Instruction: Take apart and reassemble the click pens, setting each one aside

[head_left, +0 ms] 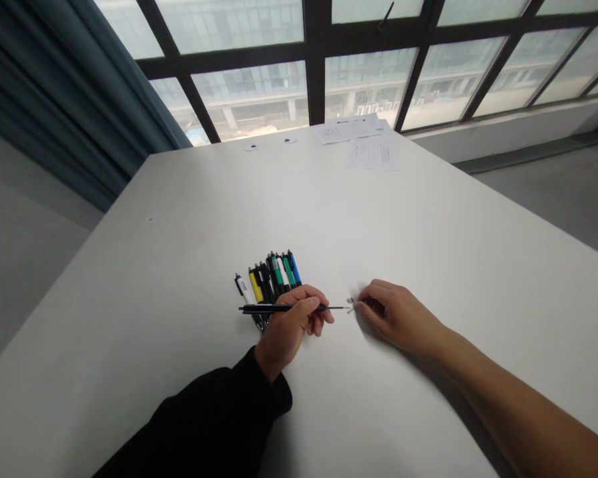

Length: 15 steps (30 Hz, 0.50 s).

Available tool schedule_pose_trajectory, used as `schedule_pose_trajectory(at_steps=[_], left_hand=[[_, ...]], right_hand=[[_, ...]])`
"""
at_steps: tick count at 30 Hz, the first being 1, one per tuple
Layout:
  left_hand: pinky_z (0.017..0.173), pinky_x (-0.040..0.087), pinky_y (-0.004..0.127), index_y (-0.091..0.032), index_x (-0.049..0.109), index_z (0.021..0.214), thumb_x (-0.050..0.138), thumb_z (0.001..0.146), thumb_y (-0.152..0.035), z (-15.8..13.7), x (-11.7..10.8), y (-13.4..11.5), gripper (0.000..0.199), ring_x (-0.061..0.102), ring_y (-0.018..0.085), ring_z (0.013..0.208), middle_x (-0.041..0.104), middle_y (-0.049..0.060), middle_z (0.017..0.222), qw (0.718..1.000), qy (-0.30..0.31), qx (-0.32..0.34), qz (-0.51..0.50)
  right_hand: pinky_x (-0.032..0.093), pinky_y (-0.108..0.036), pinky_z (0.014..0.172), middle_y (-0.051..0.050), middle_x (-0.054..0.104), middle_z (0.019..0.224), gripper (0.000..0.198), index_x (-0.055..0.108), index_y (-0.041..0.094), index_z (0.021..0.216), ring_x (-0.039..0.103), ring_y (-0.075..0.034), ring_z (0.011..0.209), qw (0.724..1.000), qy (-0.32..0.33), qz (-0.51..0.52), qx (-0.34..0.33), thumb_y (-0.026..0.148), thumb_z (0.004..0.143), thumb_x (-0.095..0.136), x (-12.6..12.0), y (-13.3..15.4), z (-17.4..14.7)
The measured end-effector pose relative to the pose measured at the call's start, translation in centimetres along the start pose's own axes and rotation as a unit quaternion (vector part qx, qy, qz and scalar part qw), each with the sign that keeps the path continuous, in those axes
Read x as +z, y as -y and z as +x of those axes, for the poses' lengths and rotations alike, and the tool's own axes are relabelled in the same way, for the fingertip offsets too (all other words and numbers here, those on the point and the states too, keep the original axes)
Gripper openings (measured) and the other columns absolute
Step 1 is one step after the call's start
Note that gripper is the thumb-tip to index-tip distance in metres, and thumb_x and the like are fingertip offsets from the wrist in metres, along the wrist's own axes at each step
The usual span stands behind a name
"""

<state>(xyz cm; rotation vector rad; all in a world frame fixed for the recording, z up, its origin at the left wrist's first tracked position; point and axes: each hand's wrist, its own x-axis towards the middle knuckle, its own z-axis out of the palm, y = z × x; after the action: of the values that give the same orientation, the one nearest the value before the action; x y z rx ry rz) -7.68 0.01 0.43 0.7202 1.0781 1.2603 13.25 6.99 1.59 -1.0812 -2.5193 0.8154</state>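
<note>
My left hand (295, 318) is closed round a black pen (266, 309) held level. From the pen's right end a thin bare refill (337, 307) sticks out toward my right hand. My right hand (389, 312) rests on the table with thumb and forefinger drawn together in a pinch; whatever lies between them is too small to make out. Just left of those fingertips are tiny metallic pieces (349, 301), possibly pen parts. Behind my left hand several click pens (274, 273) lie side by side, with white, yellow, black, green and blue barrels. My hand covers some of their lower ends.
The white table (189, 219) reaches back to the windows. Printed papers (361, 143) lie at its far edge, with two small white pieces (290, 141) bearing dark spots to their left. A blue-grey curtain (74, 79) hangs at the left.
</note>
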Motion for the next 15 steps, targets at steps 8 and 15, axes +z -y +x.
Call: schedule_pose_trajectory(at_steps=[8, 15], left_hand=[[0.042, 0.029, 0.021, -0.014, 0.062, 0.075, 0.063, 0.075, -0.034, -0.12, -0.09, 0.05, 0.02, 0.048, 0.008, 0.041, 0.068, 0.004, 0.06, 1.0, 0.008, 0.001, 0.01], [0.043, 0.03, 0.021, -0.013, 0.062, 0.075, 0.064, 0.074, -0.034, -0.13, 0.03, 0.01, 0.021, 0.049, 0.008, 0.041, 0.068, 0.005, 0.059, 1.0, 0.009, -0.001, 0.008]], right_hand=[[0.043, -0.029, 0.067, -0.006, 0.064, 0.082, 0.01, 0.067, 0.018, 0.092, 0.057, -0.017, 0.071, 1.0, 0.016, 0.008, 0.0, 0.016, 0.086, 0.058, 0.08, 0.09, -0.12], [0.043, -0.029, 0.067, -0.006, 0.065, 0.085, 0.011, 0.068, 0.019, 0.091, 0.059, -0.018, 0.073, 1.0, 0.012, 0.0, 0.014, 0.017, 0.09, 0.057, 0.37, 0.06, 0.03]])
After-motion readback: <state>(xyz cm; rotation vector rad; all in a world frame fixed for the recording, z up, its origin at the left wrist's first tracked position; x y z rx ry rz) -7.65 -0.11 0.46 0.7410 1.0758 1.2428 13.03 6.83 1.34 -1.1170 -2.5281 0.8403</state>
